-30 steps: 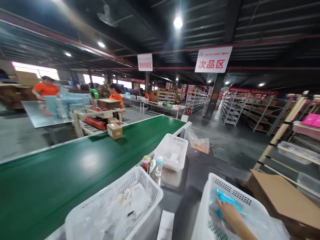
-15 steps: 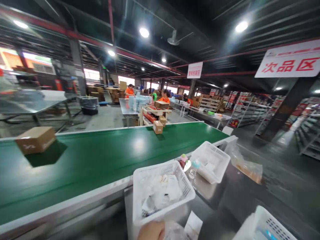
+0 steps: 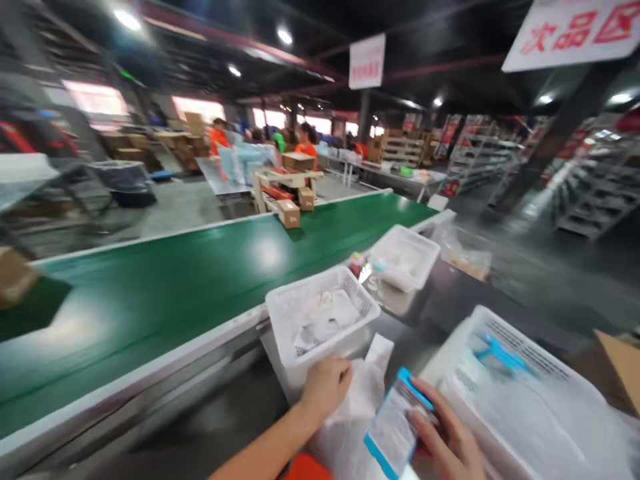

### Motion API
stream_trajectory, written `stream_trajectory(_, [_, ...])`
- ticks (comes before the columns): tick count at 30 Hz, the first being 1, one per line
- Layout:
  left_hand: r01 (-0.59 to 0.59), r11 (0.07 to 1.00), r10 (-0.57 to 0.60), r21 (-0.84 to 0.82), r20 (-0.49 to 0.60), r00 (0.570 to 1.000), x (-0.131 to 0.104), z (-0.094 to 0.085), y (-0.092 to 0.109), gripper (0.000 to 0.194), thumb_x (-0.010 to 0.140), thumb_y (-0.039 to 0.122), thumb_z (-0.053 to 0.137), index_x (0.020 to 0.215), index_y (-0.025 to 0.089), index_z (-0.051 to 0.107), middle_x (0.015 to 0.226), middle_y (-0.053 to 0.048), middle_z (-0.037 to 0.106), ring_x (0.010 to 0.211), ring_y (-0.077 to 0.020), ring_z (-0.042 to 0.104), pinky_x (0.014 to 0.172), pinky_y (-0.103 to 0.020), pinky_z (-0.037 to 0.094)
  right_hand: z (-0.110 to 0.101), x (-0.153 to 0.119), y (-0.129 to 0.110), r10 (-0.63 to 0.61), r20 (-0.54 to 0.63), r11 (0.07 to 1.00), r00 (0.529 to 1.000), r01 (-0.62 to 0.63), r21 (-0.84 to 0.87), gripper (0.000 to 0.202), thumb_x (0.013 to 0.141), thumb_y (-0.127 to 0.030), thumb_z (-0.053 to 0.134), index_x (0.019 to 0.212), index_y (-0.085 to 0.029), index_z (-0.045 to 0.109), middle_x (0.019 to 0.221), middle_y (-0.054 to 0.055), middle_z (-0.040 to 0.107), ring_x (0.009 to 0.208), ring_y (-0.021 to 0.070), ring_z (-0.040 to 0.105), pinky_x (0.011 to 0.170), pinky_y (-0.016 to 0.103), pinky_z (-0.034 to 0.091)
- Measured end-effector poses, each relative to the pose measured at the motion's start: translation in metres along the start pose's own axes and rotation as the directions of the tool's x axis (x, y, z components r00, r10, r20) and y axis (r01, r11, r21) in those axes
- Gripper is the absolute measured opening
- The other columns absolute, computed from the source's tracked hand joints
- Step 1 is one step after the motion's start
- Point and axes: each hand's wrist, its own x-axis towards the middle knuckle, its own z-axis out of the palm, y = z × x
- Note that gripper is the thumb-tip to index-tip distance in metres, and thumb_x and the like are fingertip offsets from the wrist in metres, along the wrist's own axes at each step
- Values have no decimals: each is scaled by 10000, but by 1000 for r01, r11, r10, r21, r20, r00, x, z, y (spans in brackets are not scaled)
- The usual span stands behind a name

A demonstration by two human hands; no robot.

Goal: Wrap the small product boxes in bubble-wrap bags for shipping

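Observation:
My left hand [image 3: 327, 387] is closed in a fist at the edge of a clear plastic bag [image 3: 357, 393], apparently gripping it. Lower right, my right hand [image 3: 445, 433] holds a flat clear packet with bright blue edges [image 3: 393, 427], thumb on its face and fingers behind. The packet is tilted, and its contents are too blurred to tell. A white slip [image 3: 380, 350] lies just beyond the bag. Ahead of my left hand stands a white perforated basket [image 3: 285, 340] with clear and white wrapped items in it. On the right, a larger white basket [image 3: 493, 430] holds plastic-wrapped things and something blue.
Past the baskets runs a green conveyor belt [image 3: 200, 273], with a cardboard box [image 3: 289, 213] at its far side and another [image 3: 13, 277] at left. A third white basket [image 3: 425, 257] sits farther along the metal table [image 3: 430, 310]. People in orange work beyond.
The view has tipped downward and shifted. My right hand and the blue-edged packet have come into view. More of my left hand and forearm now shows. The left box has slid toward the frame's edge.

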Motion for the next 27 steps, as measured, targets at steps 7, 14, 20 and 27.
stream_trajectory(7, [6, 854, 92, -520, 162, 983, 5, 19, 4, 255, 813, 352, 485, 714, 170, 632, 613, -13, 608, 584, -155, 550, 561, -246, 379, 53, -3, 21, -78, -270, 985, 960, 116, 126, 446, 794, -496, 646, 1178, -271, 653, 1024, 76, 683, 701, 182, 604, 609, 315, 543])
stream_trajectory(14, [-105, 902, 120, -420, 9, 993, 2, 20, 14, 233, 862, 346, 484, 745, 178, 596, 535, 49, 483, 496, -112, 470, 523, -227, 332, 40, -29, 67, -540, -23, 685, 842, 423, -593, 505, 887, -131, 454, 1318, -374, 556, 1330, 88, 561, 1014, 246, 647, 771, 335, 544])
stream_trajectory(20, [-358, 917, 363, -174, -2, 932, -3, 26, 28, 246, 936, 295, 430, 854, 180, 632, 698, -14, 667, 647, -148, 626, 622, -238, 419, 45, -34, 72, -561, 209, 390, 801, 478, -787, 548, 854, -109, 427, 1324, -364, 550, 1258, 131, 620, 867, 254, 693, 639, 331, 567])
stream_trajectory(27, [-507, 851, 461, 141, 262, 848, -16, 27, 33, 289, 959, 228, 371, 878, 192, 645, 818, -51, 716, 760, -198, 678, 657, -274, 467, 34, -18, 66, 8, -215, 1000, 977, -14, -27, 412, 849, -335, 528, 1246, -247, 590, 928, 79, 652, 646, 180, 625, 575, 322, 553])
